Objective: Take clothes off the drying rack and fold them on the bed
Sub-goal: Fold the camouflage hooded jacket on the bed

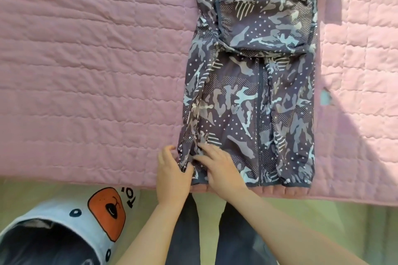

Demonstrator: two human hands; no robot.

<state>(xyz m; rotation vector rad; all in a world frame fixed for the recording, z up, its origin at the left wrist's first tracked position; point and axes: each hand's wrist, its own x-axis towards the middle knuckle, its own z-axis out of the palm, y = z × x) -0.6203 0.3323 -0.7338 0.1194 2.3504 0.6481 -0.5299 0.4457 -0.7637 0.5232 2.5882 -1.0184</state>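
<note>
Down at the left, a pale grey fabric thing with an orange patch and black dots [101,213] pokes in from the corner. It is cut off, and I cannot tell what it is. Above it the pink quilted bedspread [86,71] runs wide across the bed.

Now the hands, at the bed's near edge. The left hand [172,170] curls in at the garment's left side, its thumb buried in the folded-in fabric, grasping that edge. Just beside it the right hand [219,168] lies flat on the cloth, fingers stretched out leftward and pressing down. Dark trouser legs [187,232] show between the forearms.

The purple-grey camouflage zip jacket [258,92] lies front-up on the bedspread with its hem at the near edge and its zip closed. The hood is folded down onto the chest, and the top runs out of view.

On the right, a small teal scrap [325,98] peeks out at the jacket's side, too small to identify, and bright sun washes the quilt there.
</note>
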